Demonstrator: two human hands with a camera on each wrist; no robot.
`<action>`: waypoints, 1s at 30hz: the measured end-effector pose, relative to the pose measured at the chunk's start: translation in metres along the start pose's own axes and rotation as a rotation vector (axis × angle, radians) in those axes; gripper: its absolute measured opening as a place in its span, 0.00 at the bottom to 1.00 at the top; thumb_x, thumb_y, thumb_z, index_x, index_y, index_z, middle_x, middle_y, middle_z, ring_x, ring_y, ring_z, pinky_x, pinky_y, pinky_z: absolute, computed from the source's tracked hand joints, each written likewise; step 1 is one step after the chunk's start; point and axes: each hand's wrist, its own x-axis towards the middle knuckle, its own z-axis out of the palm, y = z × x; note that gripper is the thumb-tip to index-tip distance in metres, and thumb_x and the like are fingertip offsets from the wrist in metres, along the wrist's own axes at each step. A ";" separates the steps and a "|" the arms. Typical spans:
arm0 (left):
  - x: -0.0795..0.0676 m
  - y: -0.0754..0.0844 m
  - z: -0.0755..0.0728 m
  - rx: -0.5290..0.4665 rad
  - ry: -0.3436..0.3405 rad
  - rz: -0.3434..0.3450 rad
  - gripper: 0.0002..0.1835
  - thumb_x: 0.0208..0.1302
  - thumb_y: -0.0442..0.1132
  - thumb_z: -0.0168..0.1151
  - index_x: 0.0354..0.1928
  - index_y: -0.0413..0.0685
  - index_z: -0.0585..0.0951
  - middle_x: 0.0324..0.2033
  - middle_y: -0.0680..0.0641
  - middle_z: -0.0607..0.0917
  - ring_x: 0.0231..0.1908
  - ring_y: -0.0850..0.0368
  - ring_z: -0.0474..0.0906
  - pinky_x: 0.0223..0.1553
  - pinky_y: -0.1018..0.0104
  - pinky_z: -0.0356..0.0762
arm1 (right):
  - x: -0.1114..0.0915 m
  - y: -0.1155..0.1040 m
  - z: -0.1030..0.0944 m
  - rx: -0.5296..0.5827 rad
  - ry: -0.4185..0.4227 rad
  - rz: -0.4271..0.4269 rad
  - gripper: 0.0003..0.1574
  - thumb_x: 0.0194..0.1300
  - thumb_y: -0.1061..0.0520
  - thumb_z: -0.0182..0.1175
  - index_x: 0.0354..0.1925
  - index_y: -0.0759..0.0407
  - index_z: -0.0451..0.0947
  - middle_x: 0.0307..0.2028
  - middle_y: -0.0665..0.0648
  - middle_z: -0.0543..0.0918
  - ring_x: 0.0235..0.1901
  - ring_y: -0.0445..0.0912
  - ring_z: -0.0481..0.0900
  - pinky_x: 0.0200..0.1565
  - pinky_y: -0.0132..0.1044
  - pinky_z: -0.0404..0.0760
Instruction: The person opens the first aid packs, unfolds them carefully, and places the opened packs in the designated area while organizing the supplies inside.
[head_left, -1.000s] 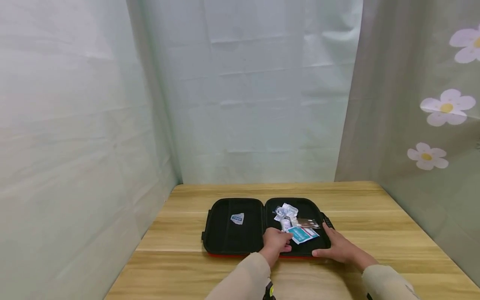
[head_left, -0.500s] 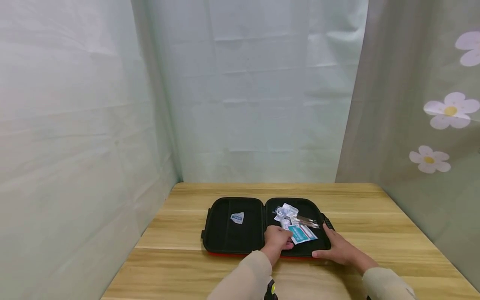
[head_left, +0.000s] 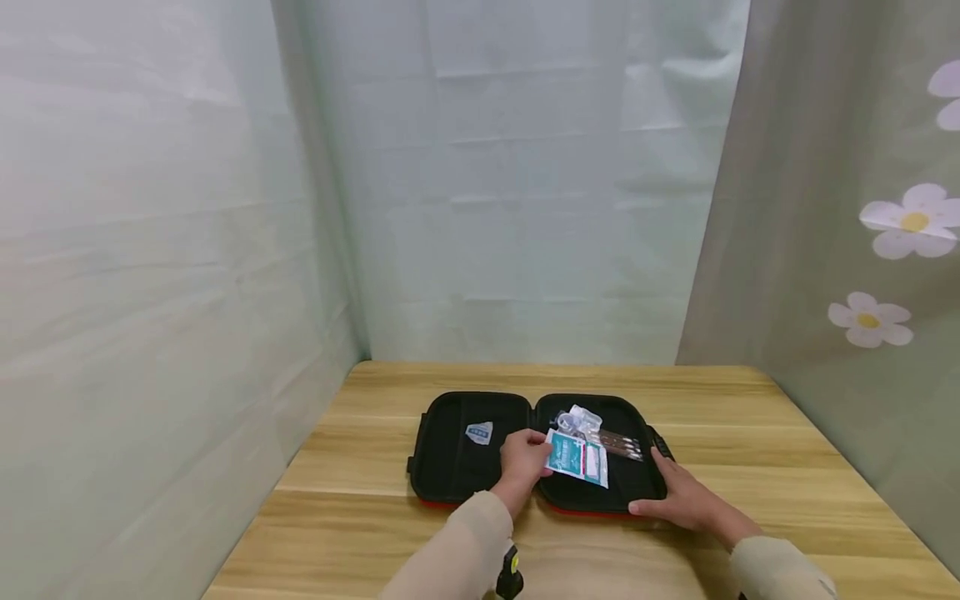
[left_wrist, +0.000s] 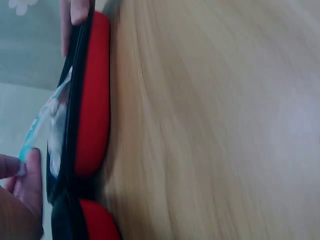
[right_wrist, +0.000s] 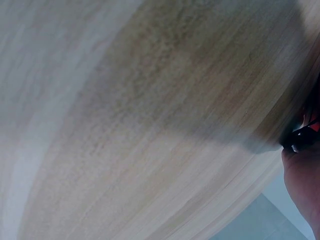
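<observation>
My left hand (head_left: 522,458) pinches the left edge of a flat white and teal packet (head_left: 576,457), raised at a slant over the right half of an open black-lined case (head_left: 626,492). The left wrist view shows the packet (left_wrist: 34,131) edge-on between thumb and finger, and the case's red outer shell (left_wrist: 94,95). At the case's front right corner, my right hand (head_left: 686,496) holds the rim, its thumb on the front edge and its fingers along the right side. Under and behind the packet lie crumpled clear plastic wrapping (head_left: 583,419) and a clear sleeve of cotton swabs (head_left: 621,444).
The left half of the case bears a small grey-blue label (head_left: 480,432). A black handle (head_left: 660,444) sits on its right side. The case lies on a wood-grain table (head_left: 360,533), with pale curtains (head_left: 525,208) on three sides.
My left hand has moved left and slightly back, lifting the packet from the things in the case and drawing it leftward. The right hand stays at the case's corner.
</observation>
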 end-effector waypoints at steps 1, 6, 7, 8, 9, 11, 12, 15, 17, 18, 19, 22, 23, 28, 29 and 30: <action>0.002 -0.001 -0.002 -0.002 -0.002 0.020 0.06 0.64 0.30 0.65 0.42 0.36 0.84 0.29 0.46 0.83 0.24 0.57 0.80 0.25 0.69 0.82 | -0.001 0.000 -0.001 0.005 0.001 -0.005 0.75 0.55 0.34 0.71 0.75 0.75 0.40 0.69 0.84 0.51 0.67 0.77 0.51 0.63 0.72 0.55; 0.013 -0.005 -0.014 -0.030 -0.019 0.087 0.07 0.65 0.29 0.64 0.44 0.35 0.84 0.29 0.46 0.84 0.23 0.58 0.80 0.27 0.67 0.83 | -0.004 0.001 -0.004 0.016 -0.001 -0.026 0.73 0.56 0.36 0.71 0.74 0.76 0.40 0.69 0.84 0.50 0.68 0.77 0.50 0.63 0.72 0.55; 0.015 -0.005 -0.016 -0.036 -0.020 0.088 0.07 0.65 0.29 0.64 0.44 0.35 0.83 0.30 0.46 0.84 0.24 0.58 0.80 0.28 0.67 0.83 | -0.005 0.002 -0.004 0.015 -0.004 -0.027 0.73 0.56 0.36 0.70 0.74 0.76 0.40 0.69 0.84 0.50 0.68 0.77 0.50 0.63 0.72 0.55; 0.016 -0.006 -0.019 -0.046 -0.021 0.090 0.08 0.66 0.29 0.63 0.44 0.35 0.83 0.30 0.45 0.84 0.24 0.57 0.80 0.29 0.66 0.83 | -0.005 0.002 -0.004 0.015 -0.006 -0.026 0.73 0.56 0.36 0.70 0.74 0.76 0.40 0.69 0.84 0.50 0.67 0.78 0.50 0.62 0.72 0.55; 0.018 -0.006 -0.022 -0.055 -0.020 0.084 0.08 0.66 0.30 0.63 0.45 0.36 0.83 0.31 0.45 0.84 0.25 0.57 0.80 0.29 0.67 0.83 | -0.005 0.002 -0.004 0.014 -0.009 -0.025 0.73 0.56 0.36 0.70 0.74 0.76 0.40 0.69 0.84 0.50 0.67 0.78 0.50 0.62 0.72 0.55; 0.021 -0.008 -0.028 -0.076 -0.015 0.075 0.08 0.67 0.30 0.63 0.46 0.36 0.83 0.32 0.45 0.84 0.26 0.57 0.80 0.29 0.67 0.83 | -0.005 0.002 -0.004 0.019 -0.017 -0.016 0.73 0.56 0.36 0.70 0.74 0.76 0.40 0.69 0.84 0.49 0.67 0.78 0.50 0.62 0.72 0.55; 0.023 -0.009 -0.031 -0.090 -0.011 0.072 0.09 0.67 0.30 0.63 0.46 0.35 0.83 0.33 0.44 0.84 0.27 0.57 0.80 0.29 0.66 0.83 | -0.005 0.002 -0.005 0.019 -0.020 -0.011 0.73 0.56 0.35 0.70 0.75 0.75 0.39 0.69 0.84 0.49 0.68 0.77 0.50 0.62 0.72 0.55; 0.028 -0.009 -0.040 -0.122 0.009 0.063 0.09 0.67 0.30 0.63 0.47 0.35 0.82 0.34 0.43 0.84 0.27 0.56 0.81 0.29 0.66 0.83 | -0.005 0.002 -0.005 0.021 -0.022 -0.013 0.74 0.56 0.35 0.70 0.75 0.75 0.39 0.70 0.84 0.49 0.68 0.77 0.49 0.63 0.72 0.54; 0.031 -0.009 -0.046 -0.139 0.023 0.058 0.09 0.67 0.30 0.63 0.47 0.35 0.83 0.35 0.42 0.85 0.27 0.55 0.81 0.29 0.66 0.83 | -0.005 0.003 -0.005 0.019 -0.021 -0.017 0.74 0.56 0.36 0.70 0.75 0.75 0.39 0.70 0.84 0.49 0.68 0.77 0.49 0.63 0.72 0.55; 0.033 -0.009 -0.049 -0.143 0.030 0.056 0.09 0.67 0.30 0.63 0.47 0.35 0.83 0.36 0.41 0.85 0.28 0.55 0.81 0.29 0.67 0.83 | -0.006 0.003 -0.006 0.017 -0.020 -0.018 0.74 0.56 0.35 0.71 0.75 0.75 0.40 0.70 0.84 0.49 0.68 0.77 0.49 0.63 0.72 0.55; 0.035 -0.008 -0.053 -0.144 0.038 0.055 0.09 0.67 0.30 0.62 0.47 0.35 0.83 0.36 0.41 0.85 0.28 0.55 0.81 0.30 0.67 0.83 | -0.006 0.003 -0.006 0.012 -0.018 -0.021 0.74 0.56 0.35 0.71 0.74 0.76 0.40 0.69 0.84 0.49 0.68 0.77 0.50 0.63 0.72 0.55; 0.039 -0.008 -0.063 -0.149 0.057 0.049 0.10 0.68 0.31 0.62 0.48 0.35 0.83 0.38 0.40 0.85 0.30 0.54 0.81 0.32 0.67 0.83 | -0.007 0.003 -0.007 0.009 -0.022 -0.017 0.74 0.56 0.35 0.71 0.74 0.75 0.40 0.69 0.84 0.49 0.68 0.78 0.49 0.62 0.72 0.55; 0.040 -0.008 -0.067 -0.147 0.064 0.048 0.10 0.68 0.31 0.61 0.48 0.35 0.83 0.39 0.40 0.85 0.30 0.54 0.81 0.32 0.67 0.84 | -0.007 0.002 -0.007 0.011 -0.023 -0.014 0.74 0.56 0.35 0.71 0.75 0.75 0.39 0.69 0.84 0.49 0.68 0.78 0.49 0.63 0.72 0.55; 0.048 -0.009 -0.085 -0.142 0.091 0.048 0.11 0.69 0.31 0.61 0.50 0.35 0.82 0.41 0.39 0.84 0.31 0.51 0.80 0.36 0.62 0.84 | -0.005 0.003 -0.006 0.014 -0.023 -0.010 0.74 0.56 0.34 0.70 0.75 0.74 0.39 0.69 0.84 0.48 0.67 0.78 0.49 0.62 0.73 0.54; 0.049 -0.010 -0.089 -0.137 0.094 0.051 0.11 0.69 0.32 0.61 0.51 0.35 0.82 0.41 0.39 0.84 0.32 0.50 0.80 0.37 0.61 0.84 | -0.005 0.003 -0.005 0.013 -0.022 -0.008 0.74 0.56 0.34 0.70 0.75 0.74 0.39 0.69 0.84 0.48 0.67 0.78 0.49 0.63 0.73 0.54; 0.051 -0.010 -0.092 -0.137 0.097 0.053 0.11 0.69 0.32 0.61 0.51 0.35 0.82 0.41 0.39 0.84 0.32 0.50 0.80 0.38 0.60 0.84 | -0.005 0.004 -0.005 0.010 -0.021 -0.008 0.74 0.56 0.34 0.70 0.75 0.74 0.39 0.69 0.85 0.48 0.67 0.78 0.49 0.62 0.73 0.54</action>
